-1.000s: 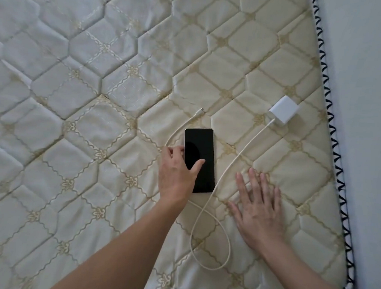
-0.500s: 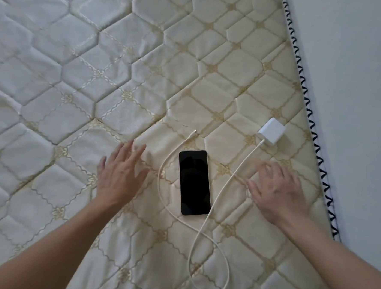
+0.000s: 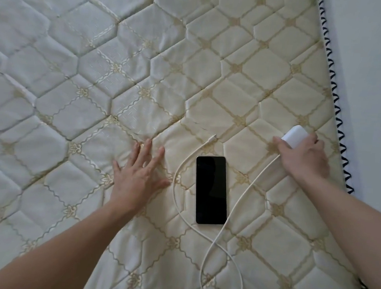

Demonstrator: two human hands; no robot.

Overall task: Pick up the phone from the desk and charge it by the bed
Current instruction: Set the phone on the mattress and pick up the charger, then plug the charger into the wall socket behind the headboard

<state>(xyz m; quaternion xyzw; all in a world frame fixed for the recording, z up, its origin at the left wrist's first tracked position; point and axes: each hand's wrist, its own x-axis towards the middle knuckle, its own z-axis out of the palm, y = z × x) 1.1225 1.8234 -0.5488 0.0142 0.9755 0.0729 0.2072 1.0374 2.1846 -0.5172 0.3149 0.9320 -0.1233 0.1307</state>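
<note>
A black phone [image 3: 211, 190] lies face up, screen dark, on the quilted cream mattress [image 3: 100, 76]. A white charging cable [image 3: 237, 205] loops around it, and the cable's free plug [image 3: 212, 137] lies just above the phone, not connected to it. My right hand [image 3: 304, 158] is closed around the white charger block [image 3: 296, 135] near the mattress's right edge. My left hand [image 3: 138, 174] rests flat on the mattress, fingers spread, a little to the left of the phone and cable.
The mattress edge with black zigzag stitching [image 3: 333, 86] runs down the right side. Beyond it is a plain pale wall [image 3: 371, 88].
My left hand let go of the phone and moved left to lie flat on the mattress. My right hand reached up and right and closed on the charger block.
</note>
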